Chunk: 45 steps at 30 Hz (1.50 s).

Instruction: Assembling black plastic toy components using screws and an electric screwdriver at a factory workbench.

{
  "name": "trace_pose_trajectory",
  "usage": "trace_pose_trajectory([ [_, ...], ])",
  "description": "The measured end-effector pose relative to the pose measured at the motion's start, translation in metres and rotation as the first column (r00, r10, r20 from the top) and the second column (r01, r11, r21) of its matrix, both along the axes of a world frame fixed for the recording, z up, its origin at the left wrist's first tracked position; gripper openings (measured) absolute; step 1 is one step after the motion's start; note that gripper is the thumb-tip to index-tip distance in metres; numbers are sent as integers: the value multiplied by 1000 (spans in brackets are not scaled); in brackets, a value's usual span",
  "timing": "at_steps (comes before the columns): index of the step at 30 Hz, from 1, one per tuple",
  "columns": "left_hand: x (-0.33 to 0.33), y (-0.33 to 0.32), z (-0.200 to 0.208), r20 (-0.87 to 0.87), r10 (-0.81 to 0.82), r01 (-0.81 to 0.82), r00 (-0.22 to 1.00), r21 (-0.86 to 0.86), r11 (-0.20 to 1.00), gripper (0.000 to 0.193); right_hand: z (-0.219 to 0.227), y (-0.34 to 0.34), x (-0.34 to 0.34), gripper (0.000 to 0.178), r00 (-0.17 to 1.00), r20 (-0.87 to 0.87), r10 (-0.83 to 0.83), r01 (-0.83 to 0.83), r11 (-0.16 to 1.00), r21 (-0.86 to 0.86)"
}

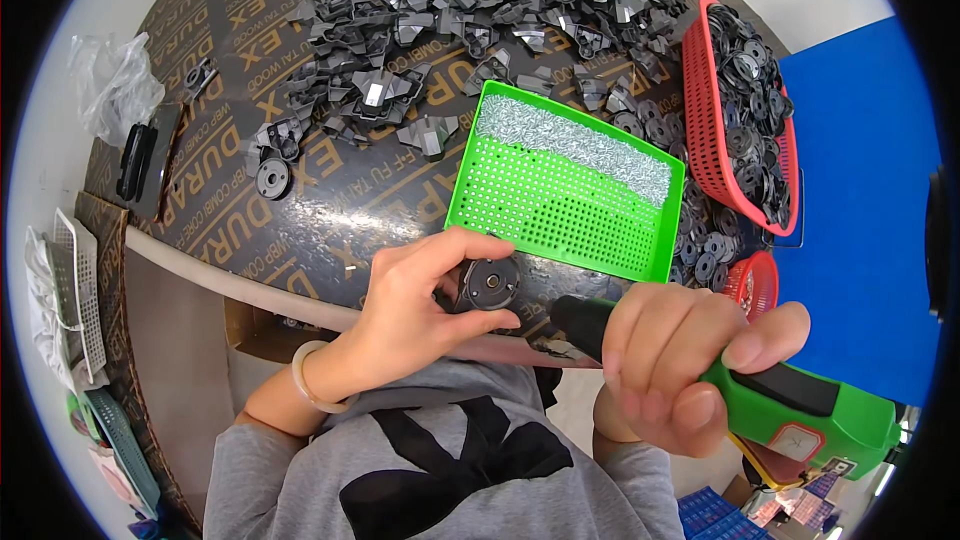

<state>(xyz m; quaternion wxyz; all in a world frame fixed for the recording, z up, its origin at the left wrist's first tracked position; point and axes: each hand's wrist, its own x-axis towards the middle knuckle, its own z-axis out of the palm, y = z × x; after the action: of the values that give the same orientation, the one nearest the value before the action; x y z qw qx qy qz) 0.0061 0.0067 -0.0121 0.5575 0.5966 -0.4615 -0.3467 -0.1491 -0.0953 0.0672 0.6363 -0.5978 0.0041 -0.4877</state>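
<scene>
My left hand (pixel 415 290) grips a black plastic part with a round disc (pixel 490 283) between thumb and fingers, near the table's front edge. The disc faces up and shows a small brass-coloured centre. Wrapped round a green and black cordless screwdriver (pixel 800 405) is my right hand (pixel 680 360). Its black nose (pixel 580 325) points left toward the part but stays apart from it. Just beyond both hands lies a green perforated tray (pixel 463 190), with many small silvery screws (pixel 570 145) heaped along its far side.
A pile of black plastic housings (pixel 400 30) covers the far table. To the right stand a red basket (pixel 708 130) of black discs, loose discs (pixel 705 250) and a small red basket (pixel 765 275). Another part with a disc (pixel 273 178) and a phone-like black object (pixel 137 162) lie left.
</scene>
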Motion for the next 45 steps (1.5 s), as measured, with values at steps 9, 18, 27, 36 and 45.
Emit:
trace_pose_trajectory([
  [9,0,0,0,-3,-8,8,1000,-6,1000,49,-1,-1,-1,31,1000,-11,8,-8,1000,7],
  [18,0,1,2,32,-35,34,999,18,999,48,0,0,-4,31,999,-28,18,-19,1000,-5],
  [27,1,5,1,66,-73,71,995,32,997,51,1,-3,-5,29,997,-17,73,-73,997,8],
  [36,8,14,15,30,-138,133,990,129,983,50,-2,5,-2,33,995,50,83,-88,989,122],
  [45,104,112,34,28,-671,617,741,366,697,42,-2,-14,-57,74,992,122,-32,32,999,5],
])
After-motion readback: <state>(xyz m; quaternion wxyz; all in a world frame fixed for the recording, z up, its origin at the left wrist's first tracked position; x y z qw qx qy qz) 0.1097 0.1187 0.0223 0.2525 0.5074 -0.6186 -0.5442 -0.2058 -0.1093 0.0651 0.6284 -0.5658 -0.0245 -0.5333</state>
